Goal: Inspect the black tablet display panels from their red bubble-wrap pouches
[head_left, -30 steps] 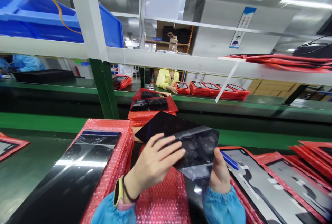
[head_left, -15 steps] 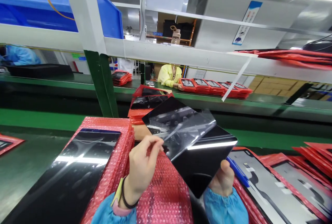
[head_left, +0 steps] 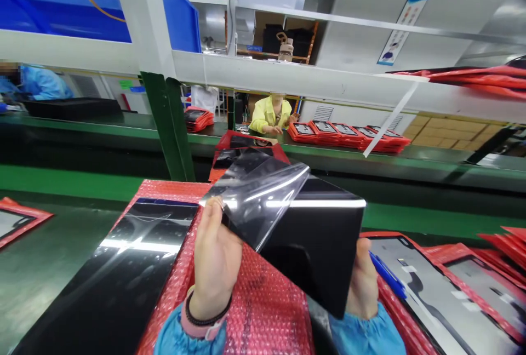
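Note:
A glossy black screen panel [head_left: 324, 234] is held up tilted in front of me. My right hand [head_left: 364, 284] grips its right edge, thumb along the side and the other fingers hidden behind. A clear protective film [head_left: 271, 196] lies over the panel's left part, its free edge lifted and curled. At the left corner, my left hand [head_left: 217, 256] is closed on the film; whether it also grips the panel's corner I cannot tell. Below the panel lies red bubble wrap [head_left: 271, 311]. Another black screen panel [head_left: 110, 278] rests on a stack of red bubble bags [head_left: 176, 273] at the left.
Grey-backed panels [head_left: 427, 278] on red bags lie at the right, with a blue pen [head_left: 388, 275] on them. Ahead are more bagged screens [head_left: 230, 158], a green post [head_left: 166, 125] and a white crossbar [head_left: 287, 73]. Across the line, a person in yellow [head_left: 271, 114] sits by red stacks [head_left: 345, 136].
My left hand has moved left and turned, drawing the film towards the panel's left corner, so more of the right part is uncovered. The panel has tilted slightly in my right hand.

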`<move>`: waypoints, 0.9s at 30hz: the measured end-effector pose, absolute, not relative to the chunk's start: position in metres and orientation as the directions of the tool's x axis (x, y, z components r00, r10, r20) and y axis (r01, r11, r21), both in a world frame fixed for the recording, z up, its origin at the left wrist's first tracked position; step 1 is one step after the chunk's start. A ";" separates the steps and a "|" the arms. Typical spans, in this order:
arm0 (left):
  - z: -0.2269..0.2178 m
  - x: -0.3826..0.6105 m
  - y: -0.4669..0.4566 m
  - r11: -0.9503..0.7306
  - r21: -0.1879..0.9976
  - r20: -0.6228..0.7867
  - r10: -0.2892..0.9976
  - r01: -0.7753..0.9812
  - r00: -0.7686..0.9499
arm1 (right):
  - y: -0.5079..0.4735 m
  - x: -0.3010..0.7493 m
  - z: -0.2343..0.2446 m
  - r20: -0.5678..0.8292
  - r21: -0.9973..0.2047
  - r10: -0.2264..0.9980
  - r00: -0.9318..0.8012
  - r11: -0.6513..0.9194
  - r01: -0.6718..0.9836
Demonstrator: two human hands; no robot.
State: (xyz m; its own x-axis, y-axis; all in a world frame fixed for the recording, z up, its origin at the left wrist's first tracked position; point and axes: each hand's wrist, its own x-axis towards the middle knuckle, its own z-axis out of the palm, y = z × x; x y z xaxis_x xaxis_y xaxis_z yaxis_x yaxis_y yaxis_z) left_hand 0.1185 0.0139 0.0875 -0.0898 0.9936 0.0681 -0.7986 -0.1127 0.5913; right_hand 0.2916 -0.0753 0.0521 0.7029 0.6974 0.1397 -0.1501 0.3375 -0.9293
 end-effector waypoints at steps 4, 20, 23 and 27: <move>0.088 0.113 0.008 -0.266 0.565 0.130 0.963 -0.781 -0.234 | -0.072 0.279 0.062 0.056 -0.882 0.827 0.559 0.303 -0.360; 0.085 0.109 0.007 -0.323 0.564 0.117 0.942 -0.760 -0.313 | -0.094 0.260 0.086 0.235 -0.914 0.903 0.360 0.331 -0.233; 0.081 0.108 0.009 -0.319 0.567 0.096 0.941 -0.759 -0.324 | -0.100 0.262 0.088 0.205 -0.911 0.935 0.288 0.289 -0.292; 0.077 0.107 0.010 -0.313 0.605 0.094 0.941 -0.732 -0.325 | -0.102 0.262 0.093 0.207 -0.917 0.901 0.381 0.314 -0.245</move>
